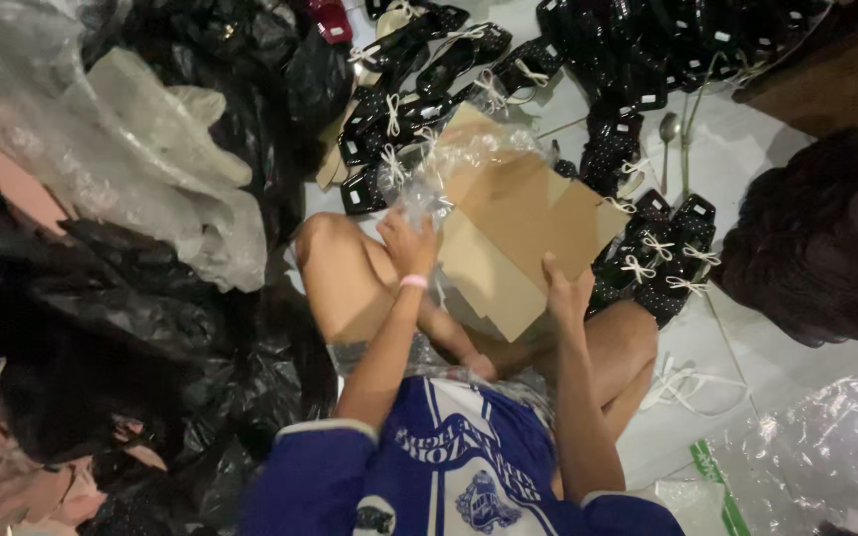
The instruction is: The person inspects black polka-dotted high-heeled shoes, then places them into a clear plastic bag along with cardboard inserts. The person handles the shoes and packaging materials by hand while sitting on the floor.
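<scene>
I am sitting on the pale floor (747, 159) with my knees drawn up, and a flat brown piece of cardboard (518, 233) lies tilted between them. My left hand (409, 243) is closed around a crumpled clear plastic bag (439, 169) at the far left edge of the cardboard, fingers curled and pinching the film. My right hand (566, 288) rests on the near right edge of the cardboard, fingers pressed together along it as far as I can tell, though the thumb is hard to make out. Judging by what lies around me, a good part of the packing looks done: a heap of small black dotted boxes tied with white string (662, 253) sits just right of the cardboard, and more of them (419, 109) spread across the far side. The bag in my left hand is not yet tied, and loose white string (682, 382) lies on the floor near my right knee. Black plastic sacks (151, 337) and a large clear one (131, 139) fill the left side, hiding whatever is beneath. What the pinched bag holds I cannot see. Another person's dark hair (816, 238) is cut off at the right edge, and a spoon (667, 129) lies far right.
</scene>
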